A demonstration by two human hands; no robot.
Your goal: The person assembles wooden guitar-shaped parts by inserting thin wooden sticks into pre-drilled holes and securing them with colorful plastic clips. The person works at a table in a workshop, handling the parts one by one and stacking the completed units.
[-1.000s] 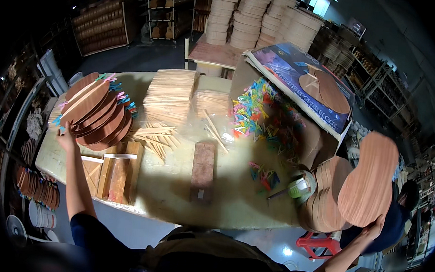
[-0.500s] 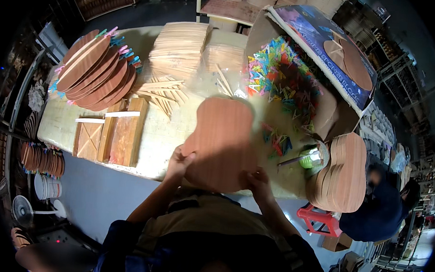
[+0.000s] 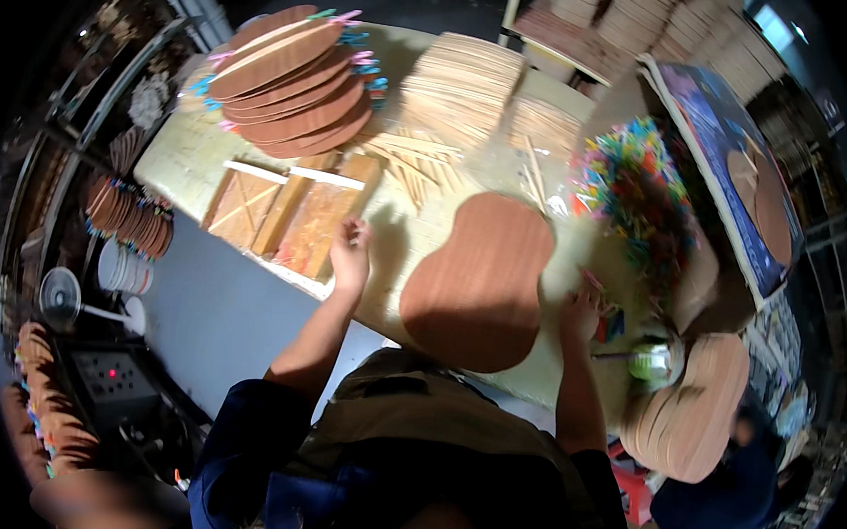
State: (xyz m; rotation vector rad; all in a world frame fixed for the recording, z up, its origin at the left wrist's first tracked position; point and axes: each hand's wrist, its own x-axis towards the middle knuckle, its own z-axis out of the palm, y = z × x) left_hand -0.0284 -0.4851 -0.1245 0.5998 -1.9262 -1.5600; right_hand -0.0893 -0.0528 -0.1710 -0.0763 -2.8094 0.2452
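A reddish-brown guitar-shaped wooden plate (image 3: 481,283) lies flat on the table in front of me, with neither hand on it. My left hand (image 3: 350,252) is raised beside the near end of a wooden block jig (image 3: 315,221), its fingers loosely bent and nothing visible in them. On the other side, my right hand (image 3: 580,315) reaches to a small heap of coloured clothespins (image 3: 611,322). Motion blurs its fingers, so whether they grip a clothespin is unclear. Thin light wood strips (image 3: 415,167) lie loose beyond the plate.
Clipped brown plates (image 3: 298,92) are stacked at the far left, beside bundled strips (image 3: 464,83). An open box (image 3: 721,157) of clothespins stands right. Nearer are a green-and-white container (image 3: 652,363) and stacked guitar-shaped plates (image 3: 691,407). Another person (image 3: 719,501) is at the lower right.
Both hands have let go of the guitar-shaped plate, which now rests on the table. My left hand has gone toward the jig, my right to the clothespins. The whole view has swung.
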